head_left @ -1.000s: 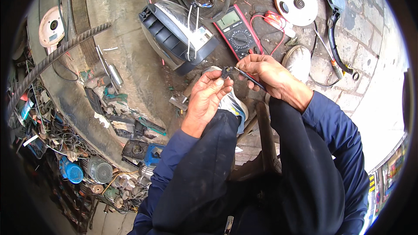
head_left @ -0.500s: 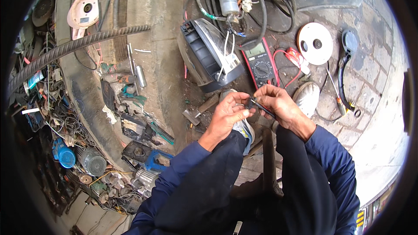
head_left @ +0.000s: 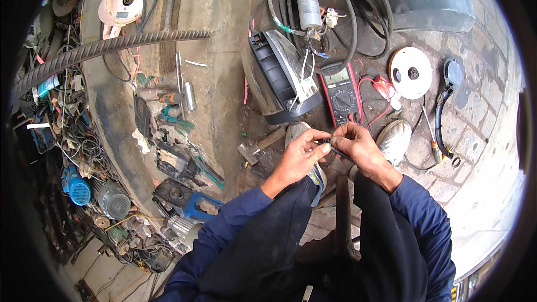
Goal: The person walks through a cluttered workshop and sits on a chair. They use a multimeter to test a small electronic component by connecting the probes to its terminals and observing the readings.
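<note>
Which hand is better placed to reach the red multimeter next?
Probably the right hand: it is nearer the red multimeter, just below it in view; the left hand sits farther off. Both are occupied, though: left with a small dark part, right with a slim black rod.

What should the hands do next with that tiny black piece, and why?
I'd perhaps hold the small black part steady in the left hand and gently ease the slim black rod in the right hand toward it: both hands pinch their pieces close together, and the rod's end is hidden, so going slowly seems wise.
</note>
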Available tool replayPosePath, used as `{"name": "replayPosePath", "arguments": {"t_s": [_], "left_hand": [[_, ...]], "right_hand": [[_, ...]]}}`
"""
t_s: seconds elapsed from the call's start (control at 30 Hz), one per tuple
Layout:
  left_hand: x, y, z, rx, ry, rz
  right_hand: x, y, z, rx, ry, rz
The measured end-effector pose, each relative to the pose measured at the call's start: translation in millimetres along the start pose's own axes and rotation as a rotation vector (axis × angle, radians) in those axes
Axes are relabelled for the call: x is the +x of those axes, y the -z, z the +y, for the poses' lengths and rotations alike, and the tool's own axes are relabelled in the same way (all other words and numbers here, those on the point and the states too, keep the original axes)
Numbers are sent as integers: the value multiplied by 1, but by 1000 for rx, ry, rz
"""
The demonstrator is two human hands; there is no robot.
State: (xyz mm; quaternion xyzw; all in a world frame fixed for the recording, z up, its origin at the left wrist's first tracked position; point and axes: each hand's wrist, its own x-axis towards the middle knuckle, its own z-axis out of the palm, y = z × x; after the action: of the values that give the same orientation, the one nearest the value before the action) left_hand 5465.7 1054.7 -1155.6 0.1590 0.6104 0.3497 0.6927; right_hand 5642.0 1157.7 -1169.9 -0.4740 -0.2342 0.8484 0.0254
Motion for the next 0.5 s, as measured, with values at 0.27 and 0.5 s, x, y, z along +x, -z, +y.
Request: {"name": "replayPosePath", "arguments": {"t_s": [0.27,0.5], "left_hand": [[-2,3,-3,-61,-39,-2],[-8,6,1,-47,-77,13]], "right_hand": [[-4,1,-2,-48,52,-62],[-17,3,-9,-148,104,-206]]}}
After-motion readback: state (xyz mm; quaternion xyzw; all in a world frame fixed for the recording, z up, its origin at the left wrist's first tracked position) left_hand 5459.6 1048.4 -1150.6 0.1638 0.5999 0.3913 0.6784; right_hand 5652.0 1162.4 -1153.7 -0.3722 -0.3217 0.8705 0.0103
